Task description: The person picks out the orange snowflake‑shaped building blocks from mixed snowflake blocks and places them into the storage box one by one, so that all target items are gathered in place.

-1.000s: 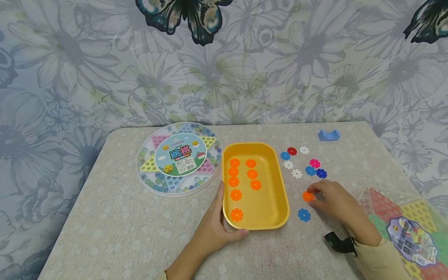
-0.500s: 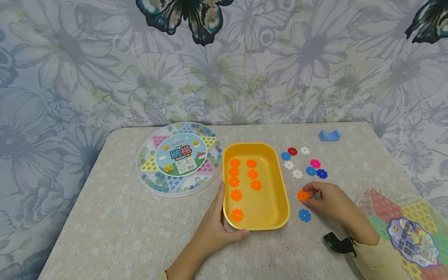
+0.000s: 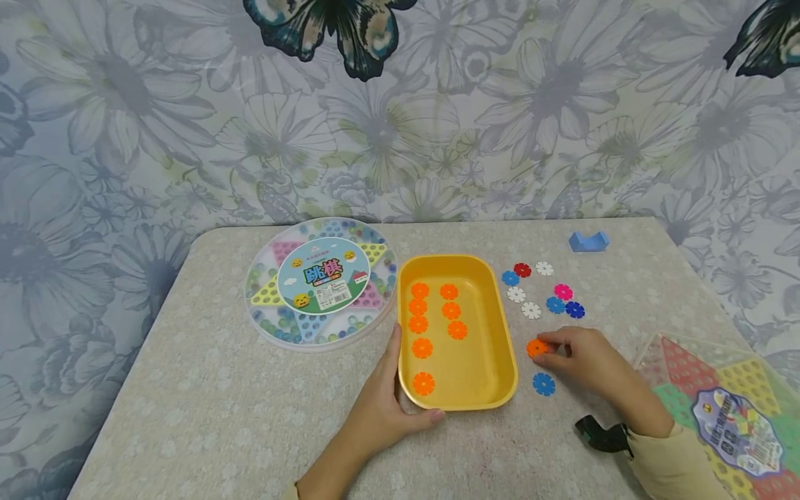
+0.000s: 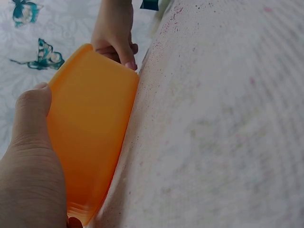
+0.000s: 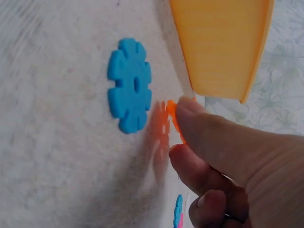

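Observation:
My left hand [image 3: 386, 410] grips the near left corner of a yellow plastic tray [image 3: 484, 340], its thumb at the near rim and the other fingers along the left side. Inside the tray lie several orange notched snowflake discs [image 3: 422, 348], roughly in two columns. To the right of the tray, my right hand [image 3: 584, 357] pinches another orange snowflake disc [image 3: 535, 348] between thumb and index finger. The right wrist view shows this disc tilted, close over the table beside its shadow. Flat on the table nearby lies a blue snowflake disc [image 5: 130, 85].
Beyond the right hand lie several loose discs: red, white, pink [image 3: 562, 292] and blue. A blue block [image 3: 589, 242] stands at the back right. A round board-game box [image 3: 294, 326] sits left of the tray, a clear-lidded game box [image 3: 744, 417] at the right edge.
My right hand has shifted slightly left with the orange disc, closer to the tray. The left hand and the tray have stayed in place.

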The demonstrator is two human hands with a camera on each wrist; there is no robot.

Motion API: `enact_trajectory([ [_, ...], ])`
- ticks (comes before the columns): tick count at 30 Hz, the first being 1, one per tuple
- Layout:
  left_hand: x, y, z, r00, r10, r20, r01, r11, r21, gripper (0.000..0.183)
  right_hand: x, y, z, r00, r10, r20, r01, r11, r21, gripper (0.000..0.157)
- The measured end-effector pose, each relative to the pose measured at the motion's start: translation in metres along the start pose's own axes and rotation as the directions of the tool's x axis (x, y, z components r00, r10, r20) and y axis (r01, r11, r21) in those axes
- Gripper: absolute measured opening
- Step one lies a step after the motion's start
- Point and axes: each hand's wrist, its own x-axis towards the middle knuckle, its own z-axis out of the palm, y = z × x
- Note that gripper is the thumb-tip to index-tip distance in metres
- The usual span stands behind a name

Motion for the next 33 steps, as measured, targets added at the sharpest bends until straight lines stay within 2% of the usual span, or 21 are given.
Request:
enact_trajectory([
  [5,0.0,-0.001,0.0,1.0,-0.008,-0.002,0.008,1.0,0.008,0.132,0.001,0.0,0.001,0.999,0.022,-0.039,-0.022,1.0,-0.001,0.038],
  [7,0.0,-0.001,0.001,1.0,-0.01,-0.002,0.01,1.0,0.006,0.132,0.002,-0.002,0.001,0.996,0.025,-0.08,-0.025,1.0,0.001,0.038],
  [10,0.0,-0.001,0.001,1.0,-0.009,-0.002,0.009,1.0,0.007,0.132,0.004,-0.006,0.0,0.986,-0.015,-0.163,0.016,1.0,0.007,0.036],
  [14,0.0,-0.002,0.001,1.0,-0.009,-0.001,0.009,1.0,0.007,0.132,0.005,-0.016,0.001,0.963,-0.105,-0.25,0.115,0.993,0.028,0.032],
  [20,0.0,-0.001,0.001,1.0,-0.018,0.004,0.018,1.0,0.002,0.132,0.005,-0.034,0.002,0.952,-0.187,-0.241,0.201,0.979,0.035,0.031],
  [24,0.0,-0.002,0.001,1.0,-0.019,0.008,0.019,1.0,0.004,0.132,0.007,-0.041,0.005,0.936,-0.248,-0.25,0.261,0.965,0.019,0.029],
  [29,0.0,-0.002,0.001,1.0,-0.007,0.002,0.007,1.0,0.018,0.132,0.009,-0.047,0.011,0.926,-0.324,-0.195,0.336,0.941,0.031,0.027],
  [33,-0.001,-0.003,0.001,1.0,0.0,0.0,0.0,1.0,0.024,0.131,0.013,-0.054,0.016,0.913,-0.373,-0.165,0.373,0.927,-0.029,0.027],
])
